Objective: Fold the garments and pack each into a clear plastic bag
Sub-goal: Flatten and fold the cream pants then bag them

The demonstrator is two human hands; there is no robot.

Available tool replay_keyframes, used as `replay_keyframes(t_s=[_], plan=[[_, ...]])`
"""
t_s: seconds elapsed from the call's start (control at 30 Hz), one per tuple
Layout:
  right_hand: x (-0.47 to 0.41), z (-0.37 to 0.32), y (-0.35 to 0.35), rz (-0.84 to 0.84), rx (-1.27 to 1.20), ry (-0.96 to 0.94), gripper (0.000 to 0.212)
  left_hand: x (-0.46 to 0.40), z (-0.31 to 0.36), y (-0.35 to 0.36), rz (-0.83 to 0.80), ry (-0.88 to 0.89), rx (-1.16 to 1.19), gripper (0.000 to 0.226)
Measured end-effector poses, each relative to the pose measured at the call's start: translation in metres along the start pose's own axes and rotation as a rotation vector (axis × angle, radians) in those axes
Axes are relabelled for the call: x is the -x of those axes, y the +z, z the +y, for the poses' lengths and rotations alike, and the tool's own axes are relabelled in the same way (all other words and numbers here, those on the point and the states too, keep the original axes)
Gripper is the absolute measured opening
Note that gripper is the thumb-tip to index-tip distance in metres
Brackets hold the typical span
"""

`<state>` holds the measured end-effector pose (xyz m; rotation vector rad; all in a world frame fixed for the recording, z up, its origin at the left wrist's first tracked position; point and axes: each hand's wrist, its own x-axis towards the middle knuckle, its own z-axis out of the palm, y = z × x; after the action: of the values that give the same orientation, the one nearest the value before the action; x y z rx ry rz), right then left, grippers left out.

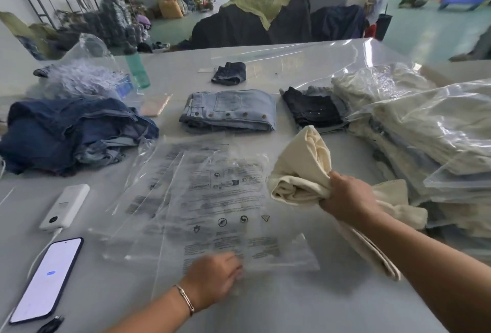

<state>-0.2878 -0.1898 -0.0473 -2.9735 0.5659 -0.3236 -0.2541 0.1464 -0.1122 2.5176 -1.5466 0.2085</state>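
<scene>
Head view: the right hand (348, 194) clamps a rolled cream garment (300, 167) above the worktop (265, 306), beside the clear plastic bag (220, 213); the left hand (212, 279), fingers together, presses the bag's near edge.

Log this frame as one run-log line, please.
right hand: grips cream garment | left hand: on clear bag | not bagged

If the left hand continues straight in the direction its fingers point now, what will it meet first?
The left hand points up and right, its fingers already at the near edge of the clear plastic bags. It would probably slide onto that printed plastic; nothing else lies close ahead.
</scene>
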Motion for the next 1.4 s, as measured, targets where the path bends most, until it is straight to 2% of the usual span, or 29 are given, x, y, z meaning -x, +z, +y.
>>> replay_keyframes(t_s=[0.03, 0.1, 0.17, 0.27, 0.43, 0.53, 0.67, 0.8, 0.93, 1.03, 1.1, 1.2, 1.27, 1.4], plan=[[0.002, -0.004, -0.005, 0.03, -0.021, 0.027, 0.037, -0.006, -0.002, -0.002, 0.029, -0.123, 0.081, 0.023], [0.007, -0.011, -0.02, 0.083, -0.094, 0.1, 0.04, -0.016, -0.011, -0.005, -0.033, -0.325, 0.158, 0.025], [0.013, -0.017, -0.036, 0.138, -0.195, 0.167, 0.039, -0.022, -0.022, -0.007, -0.116, -0.352, 0.249, 0.026], [0.024, -0.021, -0.059, 0.178, -0.348, 0.225, 0.038, -0.03, -0.029, -0.013, -0.196, -0.283, 0.336, 0.034], [0.042, -0.021, -0.086, 0.203, -0.436, 0.345, 0.035, -0.031, -0.032, -0.026, -0.044, -0.167, 0.32, 0.008], [0.055, -0.025, -0.094, 0.232, -0.457, 0.355, 0.035, -0.028, -0.031, -0.036, 0.123, 0.018, 0.13, 0.023], [0.076, -0.035, -0.097, 0.243, -0.498, 0.367, 0.036, -0.027, -0.031, -0.039, 0.149, 0.145, 0.119, 0.032], [0.096, -0.045, -0.095, 0.24, -0.514, 0.399, 0.04, -0.026, -0.019, -0.025, -0.095, 0.036, 0.322, 0.035], [0.115, -0.052, -0.091, 0.202, -0.547, 0.418, 0.034, -0.025, 0.004, -0.019, -0.176, -0.123, 0.497, 0.018], [0.126, -0.057, -0.092, 0.159, -0.555, 0.423, 0.034, -0.025, 0.016, -0.014, -0.217, -0.237, 0.589, 0.031], [0.132, -0.062, -0.095, 0.133, -0.569, 0.416, 0.038, -0.024, 0.022, -0.014, -0.32, -0.305, 0.687, 0.036], [0.138, -0.073, -0.101, 0.074, -0.614, 0.363, 0.038, -0.021, 0.028, -0.017, -0.513, -0.409, 0.936, 0.017], [0.141, -0.082, -0.101, 0.021, -0.625, 0.309, 0.035, -0.019, 0.031, -0.02, -0.594, -0.462, 1.023, 0.008], [0.152, -0.101, -0.082, -0.125, -0.598, 0.21, 0.031, -0.019, 0.033, -0.029, -0.695, -0.585, 1.121, 0.01]])
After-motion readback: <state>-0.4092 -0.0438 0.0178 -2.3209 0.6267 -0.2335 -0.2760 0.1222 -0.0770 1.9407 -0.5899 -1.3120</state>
